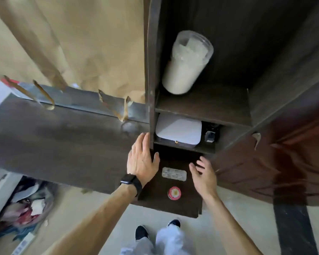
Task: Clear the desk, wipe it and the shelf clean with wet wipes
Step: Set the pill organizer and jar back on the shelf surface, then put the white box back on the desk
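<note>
Desk (63, 137) surface at 9 o'clock appears bare; shelf (201, 105) at 12 o'clock holds a wipes canister (187, 63) and a white box (179, 130). Left hand (142, 159) is flat and released against the shelf's side panel; right hand (203, 174) is spread, grasping nothing. Judgement: clearing nearly done, a foil pack (174, 173) and red tin (174, 193) remain, wiping outstanding.

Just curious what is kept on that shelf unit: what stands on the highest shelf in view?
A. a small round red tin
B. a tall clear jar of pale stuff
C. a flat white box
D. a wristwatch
B: the jar stands alone on the top shelf; the white box sits one shelf lower, and the red tin lies on the lowest surface between the hands.
</note>
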`<act>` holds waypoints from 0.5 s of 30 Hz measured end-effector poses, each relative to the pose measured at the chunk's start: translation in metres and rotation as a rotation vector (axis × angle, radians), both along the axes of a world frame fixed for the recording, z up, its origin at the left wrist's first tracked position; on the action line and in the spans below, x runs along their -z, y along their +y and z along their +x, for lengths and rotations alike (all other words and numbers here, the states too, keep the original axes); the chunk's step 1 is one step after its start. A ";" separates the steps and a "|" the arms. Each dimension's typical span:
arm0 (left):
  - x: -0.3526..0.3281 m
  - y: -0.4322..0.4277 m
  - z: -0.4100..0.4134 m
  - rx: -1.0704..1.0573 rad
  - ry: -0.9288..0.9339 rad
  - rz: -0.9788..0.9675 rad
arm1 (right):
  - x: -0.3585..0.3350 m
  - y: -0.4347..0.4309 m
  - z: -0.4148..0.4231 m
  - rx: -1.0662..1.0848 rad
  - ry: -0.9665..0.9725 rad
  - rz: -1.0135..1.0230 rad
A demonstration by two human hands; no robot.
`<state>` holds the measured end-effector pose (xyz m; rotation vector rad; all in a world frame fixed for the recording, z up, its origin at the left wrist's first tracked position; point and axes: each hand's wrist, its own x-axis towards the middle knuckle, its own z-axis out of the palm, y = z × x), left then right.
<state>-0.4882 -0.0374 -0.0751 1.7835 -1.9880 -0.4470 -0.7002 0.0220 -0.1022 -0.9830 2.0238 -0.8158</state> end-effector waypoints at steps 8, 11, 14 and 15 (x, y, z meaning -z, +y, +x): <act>-0.084 -0.032 -0.006 0.130 -0.236 -0.430 | -0.022 -0.083 -0.005 0.143 -0.222 0.152; -0.083 -0.036 -0.013 0.086 -0.270 -0.397 | -0.027 -0.090 -0.001 0.168 -0.216 0.194; -0.078 -0.034 -0.016 0.077 -0.241 -0.412 | -0.032 -0.081 0.003 0.131 -0.054 0.113; -0.078 -0.034 -0.018 0.071 -0.237 -0.415 | -0.031 -0.078 0.005 0.147 -0.066 0.056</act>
